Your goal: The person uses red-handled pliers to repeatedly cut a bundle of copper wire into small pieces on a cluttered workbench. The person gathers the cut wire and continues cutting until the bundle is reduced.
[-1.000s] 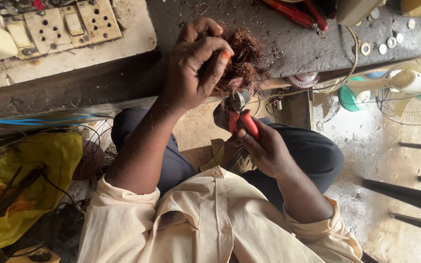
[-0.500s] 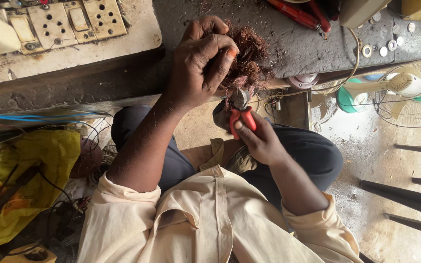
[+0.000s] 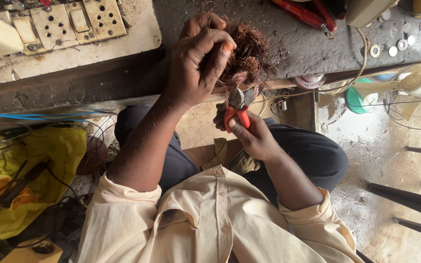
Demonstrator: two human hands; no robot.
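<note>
We see the copper wire, a tangled reddish bundle, lying on the grey bench right at its near edge, loose strands hanging over the drop. The left hand is clamped down on the bundle, fingers curled into it. The right hand is wrapped tight around the red handles of the cutters, whose jaws sit just under the bundle among the hanging strands; whether they have bitten onto a strand we cannot tell.

Against half a second ago, the left thumb has pressed further across the wire and the cutters have come up closer to it, so we judge a cut is being set up.

The bench edge runs directly under both hands, with the lap below it. Red-handled tools lie well behind the bundle, washers to the right, a socket board to the left. Room is tight over the lap, freer toward the fan and wet floor.
</note>
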